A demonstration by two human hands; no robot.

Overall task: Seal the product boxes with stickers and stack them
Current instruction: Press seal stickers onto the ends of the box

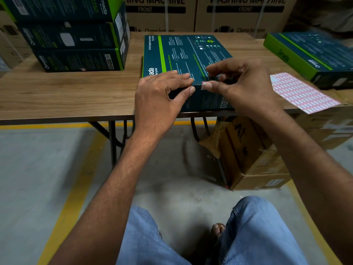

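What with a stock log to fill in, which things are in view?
box: 1, teal with green stripe, table's near middle
sticker: 1, pink-edged, box's near top edge
sheet: 1, white and pink stickers, table's right
stack: 3 boxes showing, teal and green, table's far left
side box: 1, teal and green, table's far right
table: 1, brown wood
cartons: 2, brown, behind table
floor cartons: brown, under table, count unclear
jeans: blue, bottom of view
left hand: grips box's near edge
right hand: pinches sticker on that edge
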